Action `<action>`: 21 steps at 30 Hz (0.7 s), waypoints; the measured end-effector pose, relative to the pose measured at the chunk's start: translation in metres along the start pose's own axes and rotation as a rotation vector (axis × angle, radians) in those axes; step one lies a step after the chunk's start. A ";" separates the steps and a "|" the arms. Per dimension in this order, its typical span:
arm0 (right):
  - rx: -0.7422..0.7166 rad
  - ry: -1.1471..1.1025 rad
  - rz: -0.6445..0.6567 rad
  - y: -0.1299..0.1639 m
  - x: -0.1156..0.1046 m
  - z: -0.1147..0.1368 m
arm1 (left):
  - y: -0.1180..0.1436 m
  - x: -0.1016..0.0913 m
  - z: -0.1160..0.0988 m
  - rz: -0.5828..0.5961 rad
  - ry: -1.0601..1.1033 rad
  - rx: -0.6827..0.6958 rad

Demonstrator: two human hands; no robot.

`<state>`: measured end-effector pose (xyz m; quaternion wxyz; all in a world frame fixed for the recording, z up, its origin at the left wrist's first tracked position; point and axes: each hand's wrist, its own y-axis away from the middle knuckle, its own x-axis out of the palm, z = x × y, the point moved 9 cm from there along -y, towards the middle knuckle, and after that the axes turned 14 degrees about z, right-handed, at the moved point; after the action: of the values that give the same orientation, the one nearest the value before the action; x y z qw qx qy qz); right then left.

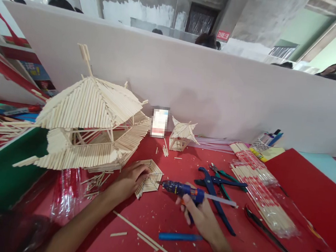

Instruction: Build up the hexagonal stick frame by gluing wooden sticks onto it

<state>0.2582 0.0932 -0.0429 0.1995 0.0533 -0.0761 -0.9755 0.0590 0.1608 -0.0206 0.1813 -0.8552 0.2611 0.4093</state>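
My right hand (197,210) is wrapped round a blue glue gun (179,189), with a glue stick (222,200) jutting from its back end. The nozzle points left and meets or nearly meets the right edge of a small polygonal panel of wooden sticks (150,183). On the panel's left side rests my left hand (135,176), fingers bent over it; whether they pinch an edge is hidden. Just behind my left hand stands a large pavilion model (81,129) built of sticks. A small stick pavilion (182,135) sits farther back.
Blue cutters (210,181) and green-handled pliers (222,175) lie right of the glue gun. Beyond them are bagged sticks (264,198) and a black-and-red tool (270,235). A blue pen-like item (179,237) and loose sticks (145,234) lie in front. A white partition (218,95) bounds the back.
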 end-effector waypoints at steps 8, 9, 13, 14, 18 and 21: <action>-0.191 0.712 0.127 -0.010 0.041 0.035 | 0.000 0.002 -0.004 0.022 -0.036 -0.008; -0.195 0.730 0.127 -0.011 0.042 0.034 | 0.000 0.002 -0.004 0.026 -0.037 -0.009; -0.220 0.762 0.115 -0.012 0.043 0.031 | 0.000 0.001 -0.006 0.023 -0.039 -0.009; -0.224 0.771 0.113 -0.012 0.043 0.030 | 0.000 0.001 -0.006 0.024 -0.041 -0.009; -0.205 0.794 0.104 -0.013 0.041 0.028 | 0.000 0.000 -0.007 0.027 -0.037 -0.014; -0.184 0.799 0.100 -0.014 0.040 0.026 | 0.000 0.001 -0.007 0.038 -0.034 -0.020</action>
<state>0.2129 0.0929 -0.0229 0.2644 0.4059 0.0922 -0.8700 0.0636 0.1569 -0.0168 0.1693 -0.8450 0.2700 0.4295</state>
